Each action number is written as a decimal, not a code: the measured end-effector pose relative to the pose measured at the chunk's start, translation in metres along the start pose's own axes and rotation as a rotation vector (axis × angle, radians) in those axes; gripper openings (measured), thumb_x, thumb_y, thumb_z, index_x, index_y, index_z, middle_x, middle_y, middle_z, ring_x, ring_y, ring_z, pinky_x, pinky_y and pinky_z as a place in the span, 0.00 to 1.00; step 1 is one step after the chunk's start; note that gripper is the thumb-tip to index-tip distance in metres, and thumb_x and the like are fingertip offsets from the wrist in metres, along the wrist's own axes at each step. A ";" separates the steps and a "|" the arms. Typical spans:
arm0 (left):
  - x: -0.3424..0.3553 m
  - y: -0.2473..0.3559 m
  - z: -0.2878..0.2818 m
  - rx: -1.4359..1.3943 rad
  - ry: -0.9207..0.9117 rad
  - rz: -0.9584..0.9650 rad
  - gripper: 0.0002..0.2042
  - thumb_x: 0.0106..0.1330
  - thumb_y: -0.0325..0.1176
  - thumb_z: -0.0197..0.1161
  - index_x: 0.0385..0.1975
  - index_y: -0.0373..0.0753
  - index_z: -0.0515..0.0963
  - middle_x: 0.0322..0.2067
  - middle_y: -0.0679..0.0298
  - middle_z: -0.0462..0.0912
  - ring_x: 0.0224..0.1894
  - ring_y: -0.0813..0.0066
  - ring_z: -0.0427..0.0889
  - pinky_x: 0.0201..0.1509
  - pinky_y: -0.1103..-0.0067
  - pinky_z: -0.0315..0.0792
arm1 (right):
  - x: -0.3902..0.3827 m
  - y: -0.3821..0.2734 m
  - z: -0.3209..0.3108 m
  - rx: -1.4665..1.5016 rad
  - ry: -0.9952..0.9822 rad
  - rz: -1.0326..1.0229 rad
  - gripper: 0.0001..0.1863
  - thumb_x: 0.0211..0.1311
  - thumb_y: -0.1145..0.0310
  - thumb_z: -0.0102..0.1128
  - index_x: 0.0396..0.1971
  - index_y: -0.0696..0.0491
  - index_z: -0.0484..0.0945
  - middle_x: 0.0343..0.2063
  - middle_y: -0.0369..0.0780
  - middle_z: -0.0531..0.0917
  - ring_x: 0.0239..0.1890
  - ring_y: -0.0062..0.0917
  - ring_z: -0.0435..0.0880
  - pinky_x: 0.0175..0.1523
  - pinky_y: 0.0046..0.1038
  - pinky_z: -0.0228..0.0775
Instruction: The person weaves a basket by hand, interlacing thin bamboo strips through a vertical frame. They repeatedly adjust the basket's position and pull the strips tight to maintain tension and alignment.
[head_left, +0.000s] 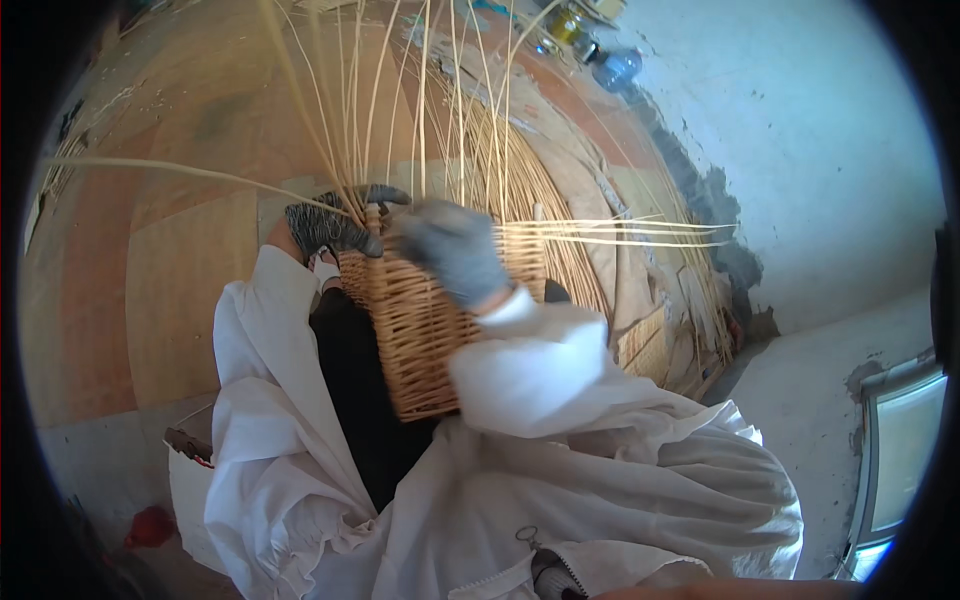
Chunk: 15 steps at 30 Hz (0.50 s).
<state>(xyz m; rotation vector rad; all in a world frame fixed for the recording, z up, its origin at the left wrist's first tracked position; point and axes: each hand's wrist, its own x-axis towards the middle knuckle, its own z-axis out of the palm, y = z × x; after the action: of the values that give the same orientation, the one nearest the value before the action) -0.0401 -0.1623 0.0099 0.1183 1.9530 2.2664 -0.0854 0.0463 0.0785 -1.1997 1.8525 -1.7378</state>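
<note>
A partly woven wicker basket (415,345) rests against my lap, tilted, with long pale willow rods (422,130) standing up from its rim. At its left corner my left hand (332,222), in a dark patterned glove, is closed around the base of several rods; one of them sticks out far to the left. My right hand (450,248), in a grey glove, is over the basket's upper edge, smeared by motion. Its fingers cannot be made out. Beyond it, a few rods (640,233) stick out to the right from the corner.
A large bundle of loose rods (570,265) lies on the floor behind and right of the basket, next to brown cloth or sacking (610,250). Clear plastic bottles (617,68) stand by the pale wall (800,130). A red object (150,526) is at the lower left.
</note>
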 end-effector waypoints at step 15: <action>0.015 -0.001 0.173 1.401 1.016 0.030 0.29 0.53 0.51 0.62 0.53 0.44 0.70 0.48 0.47 0.72 0.51 0.57 0.71 0.56 0.62 0.62 | 0.014 0.057 -0.118 0.351 0.189 0.703 0.09 0.56 0.73 0.59 0.31 0.64 0.74 0.23 0.46 0.80 0.21 0.31 0.80 0.23 0.25 0.75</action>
<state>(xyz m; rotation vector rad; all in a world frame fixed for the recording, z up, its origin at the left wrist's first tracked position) -0.0281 0.0088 0.0341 -0.9938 3.5436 0.4124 -0.1989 0.1077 0.0534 -0.2067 1.6737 -1.6758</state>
